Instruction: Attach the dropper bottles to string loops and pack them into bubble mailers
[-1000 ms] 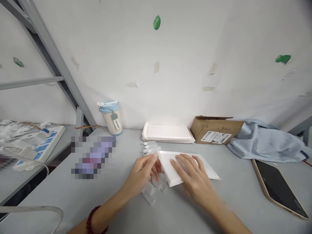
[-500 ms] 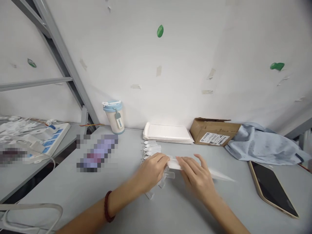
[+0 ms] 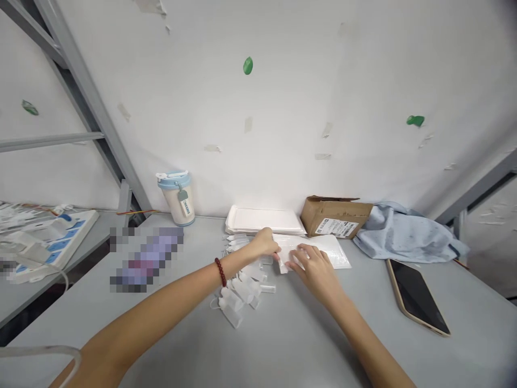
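Now that the white envelope (image 3: 334, 250) shows its broad face, just right of centre in the frame, we've got both hands on it. Left hand (image 3: 263, 242) is clenched on its left end; right hand (image 3: 314, 265) lies over the top face, fingers bent. Can't tell if the right pinches or only presses. Our read: work is at that left end, right hand steadying.

Versus half a second ago: envelope was edge-on and blurred between the hands; now it's higher in the frame, looks laid on the surface (image 3: 278, 345), right in front of the envelope stack (image 3: 264, 219). Left forearm has swung up; we see more small bottles (image 3: 242, 291) under it, below centre. View shifted too: cardboard box (image 3: 337, 215) and phone (image 3: 418, 296) sit further left.
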### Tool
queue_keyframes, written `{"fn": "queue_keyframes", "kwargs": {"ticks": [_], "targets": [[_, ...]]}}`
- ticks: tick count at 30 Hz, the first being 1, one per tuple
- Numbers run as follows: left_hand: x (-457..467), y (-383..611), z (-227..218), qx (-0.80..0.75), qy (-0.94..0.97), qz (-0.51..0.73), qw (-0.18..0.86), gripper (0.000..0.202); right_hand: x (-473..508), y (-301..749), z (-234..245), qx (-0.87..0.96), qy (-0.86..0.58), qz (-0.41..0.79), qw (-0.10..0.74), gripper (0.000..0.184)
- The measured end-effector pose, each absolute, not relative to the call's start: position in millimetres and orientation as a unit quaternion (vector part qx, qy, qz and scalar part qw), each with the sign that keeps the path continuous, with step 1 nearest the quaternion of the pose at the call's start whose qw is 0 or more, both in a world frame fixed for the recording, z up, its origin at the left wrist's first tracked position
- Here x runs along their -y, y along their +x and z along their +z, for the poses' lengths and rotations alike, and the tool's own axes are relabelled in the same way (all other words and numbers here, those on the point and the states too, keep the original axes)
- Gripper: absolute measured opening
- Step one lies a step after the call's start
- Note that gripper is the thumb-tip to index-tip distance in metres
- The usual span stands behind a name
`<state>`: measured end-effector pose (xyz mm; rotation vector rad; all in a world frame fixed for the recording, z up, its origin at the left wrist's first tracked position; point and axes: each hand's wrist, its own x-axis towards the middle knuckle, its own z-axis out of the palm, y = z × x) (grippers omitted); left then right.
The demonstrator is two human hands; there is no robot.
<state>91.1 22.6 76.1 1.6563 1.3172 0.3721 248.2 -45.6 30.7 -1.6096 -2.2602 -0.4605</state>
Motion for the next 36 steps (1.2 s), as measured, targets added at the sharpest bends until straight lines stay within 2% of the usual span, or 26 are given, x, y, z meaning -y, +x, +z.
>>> {"fn": "queue_keyframes", "kwargs": {"ticks": [8,10,13,15,19,23,26,30,36], "targets": [[-46,89,75,-0.55,0.721,0.075,0.414,0.033,44,251,26,0.799,-0.574,-0.132,0.122,0.027],[-49,85,76,-0.543,0.744,0.072,0.383,0.028,44,250,26,0.798,-0.578,-0.125,0.118,0.025],[-51,73,77,-0.521,0.782,0.074,0.334,0.009,45,250,25,0.797,-0.582,-0.114,0.118,0.022],[-51,65,76,-0.493,0.808,0.064,0.315,0.005,45,248,24,0.794,-0.586,-0.107,0.12,0.021],[-50,58,75,-0.446,0.854,0.059,0.261,0.012,45,246,20,0.786,-0.599,-0.091,0.128,0.022],[-53,57,74,-0.46,0.87,0.117,0.132,0.024,44,248,17,0.782,-0.605,-0.075,0.131,0.028],[-58,53,72,-0.464,0.876,0.117,0.057,0.023,43,251,16,0.791,-0.596,-0.054,0.127,0.028],[-65,48,68,-0.462,0.883,0.088,0.004,0.019,44,252,18,0.804,-0.581,-0.024,0.126,0.027],[-70,47,68,-0.454,0.886,0.075,-0.049,0.023,44,249,19,0.814,-0.565,0.003,0.134,0.026]]}}
